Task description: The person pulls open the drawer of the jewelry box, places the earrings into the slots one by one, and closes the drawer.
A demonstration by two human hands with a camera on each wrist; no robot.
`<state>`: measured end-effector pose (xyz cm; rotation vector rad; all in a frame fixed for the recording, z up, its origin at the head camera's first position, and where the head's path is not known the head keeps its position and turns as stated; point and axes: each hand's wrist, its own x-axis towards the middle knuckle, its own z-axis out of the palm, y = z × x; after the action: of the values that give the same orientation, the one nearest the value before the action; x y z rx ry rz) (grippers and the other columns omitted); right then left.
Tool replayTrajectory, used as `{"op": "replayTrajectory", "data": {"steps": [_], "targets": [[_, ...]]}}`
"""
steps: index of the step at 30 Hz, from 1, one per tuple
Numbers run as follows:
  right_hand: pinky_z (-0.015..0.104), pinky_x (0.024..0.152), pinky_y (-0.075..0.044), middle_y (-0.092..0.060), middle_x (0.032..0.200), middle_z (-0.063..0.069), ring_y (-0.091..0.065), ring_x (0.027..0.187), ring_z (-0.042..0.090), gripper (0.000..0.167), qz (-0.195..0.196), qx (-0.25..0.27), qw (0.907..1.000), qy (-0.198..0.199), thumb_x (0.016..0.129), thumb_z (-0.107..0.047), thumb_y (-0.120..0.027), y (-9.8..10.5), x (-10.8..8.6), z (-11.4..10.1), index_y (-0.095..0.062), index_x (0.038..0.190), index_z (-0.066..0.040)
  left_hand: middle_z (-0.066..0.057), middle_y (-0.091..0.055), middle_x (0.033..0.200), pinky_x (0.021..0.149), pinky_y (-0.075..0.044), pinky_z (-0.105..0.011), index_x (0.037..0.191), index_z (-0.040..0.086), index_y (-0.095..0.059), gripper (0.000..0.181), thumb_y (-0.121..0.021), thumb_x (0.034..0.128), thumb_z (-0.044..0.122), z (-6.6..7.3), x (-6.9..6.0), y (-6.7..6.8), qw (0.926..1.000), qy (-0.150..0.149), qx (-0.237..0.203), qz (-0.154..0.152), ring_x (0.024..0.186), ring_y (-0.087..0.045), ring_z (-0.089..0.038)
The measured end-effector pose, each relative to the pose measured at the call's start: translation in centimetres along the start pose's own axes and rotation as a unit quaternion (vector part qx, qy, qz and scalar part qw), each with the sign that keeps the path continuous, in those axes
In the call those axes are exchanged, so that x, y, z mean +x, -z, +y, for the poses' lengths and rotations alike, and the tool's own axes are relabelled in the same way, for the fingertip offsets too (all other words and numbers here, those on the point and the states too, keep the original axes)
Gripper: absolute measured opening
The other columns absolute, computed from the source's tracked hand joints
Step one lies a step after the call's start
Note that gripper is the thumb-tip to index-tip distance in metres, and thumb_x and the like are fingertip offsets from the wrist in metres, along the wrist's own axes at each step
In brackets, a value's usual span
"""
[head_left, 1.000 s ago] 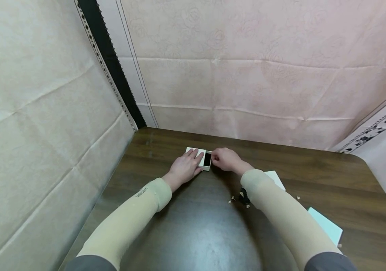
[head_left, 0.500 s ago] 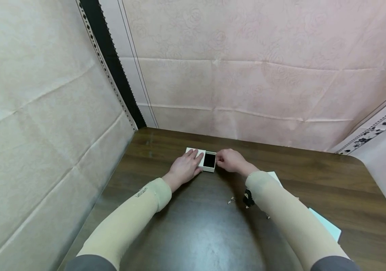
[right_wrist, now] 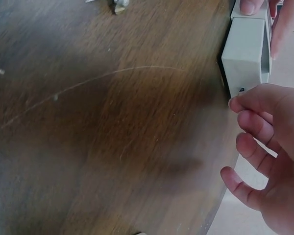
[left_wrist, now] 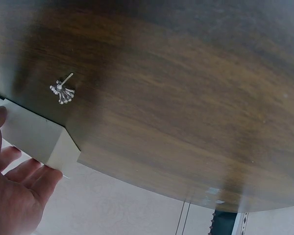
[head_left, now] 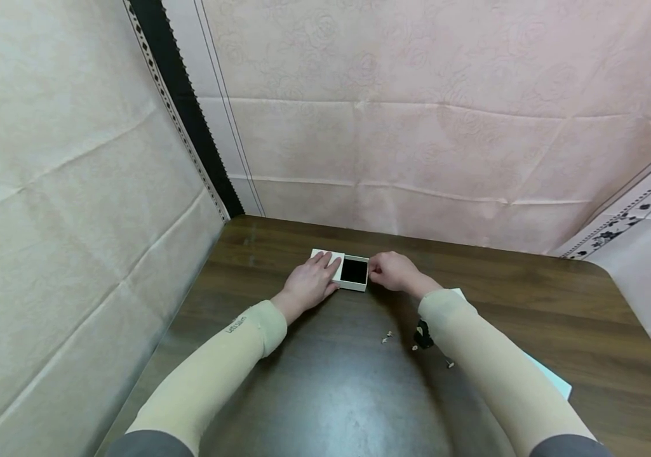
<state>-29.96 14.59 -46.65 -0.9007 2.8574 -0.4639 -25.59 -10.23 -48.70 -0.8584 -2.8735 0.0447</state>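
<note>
Sleeves (head_left: pixel 213 371) are running off the bottom edge, the right one hiding most of a blue box (head_left: pixel 551 376) and part of a hard-to-read black thing (head_left: pixel 423 335). Between them the table (head_left: pixel 314 393) is stretching wide; an earring (left_wrist: pixel 63 94) is lying left in the left wrist view. At centre, the left hand (head_left: pixel 309 280) is gripping a white box (left_wrist: pixel 32 128); the right hand (head_left: pixel 392 270) is pinching its half-out drawer's (head_left: pixel 354 271) end, fingertips partly hidden. Behind, the far edge is meeting pink cloth (head_left: pixel 416 158).
</note>
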Motion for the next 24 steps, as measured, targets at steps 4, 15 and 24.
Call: {"op": "replayTrajectory", "data": {"steps": [4,15,24], "targets": [[0.041,0.063,-0.049,-0.057,0.068,-0.003,-0.054,0.066,0.019,0.017,0.018,0.008,0.9995,0.026,0.091,-0.009,-0.062,-0.27,-0.05,0.86,-0.063,0.075,-0.016,-0.02,-0.054,0.158,0.112,-0.053,-0.046,0.158,0.011,-0.054,0.061,-0.065,0.1074,0.042,0.03,0.02,0.1,1.0,0.003,-0.006,-0.006,0.146,-0.053,-0.035],[0.039,0.062,-0.049,-0.055,0.067,-0.004,-0.054,0.066,0.018,0.018,0.017,-0.016,0.9997,0.004,0.088,-0.005,-0.064,-0.1,-0.6,0.56,-0.062,0.073,-0.015,-0.021,-0.054,0.157,0.11,-0.054,-0.047,0.157,0.01,-0.054,0.06,-0.065,0.1075,0.042,0.02,-0.05,0.16,1.0,-0.001,-0.003,-0.006,0.145,-0.053,-0.036],[0.04,0.064,-0.049,-0.055,0.067,-0.003,-0.054,0.067,0.02,0.019,0.011,-0.016,0.9998,-0.004,0.092,-0.007,-0.065,0.04,-0.88,0.52,-0.063,0.075,-0.014,-0.021,-0.053,0.158,0.111,-0.053,-0.045,0.158,0.01,-0.053,0.06,-0.064,0.1082,0.042,-0.06,0.05,0.17,0.9999,-0.005,0.001,-0.01,0.146,-0.053,-0.035]]}}
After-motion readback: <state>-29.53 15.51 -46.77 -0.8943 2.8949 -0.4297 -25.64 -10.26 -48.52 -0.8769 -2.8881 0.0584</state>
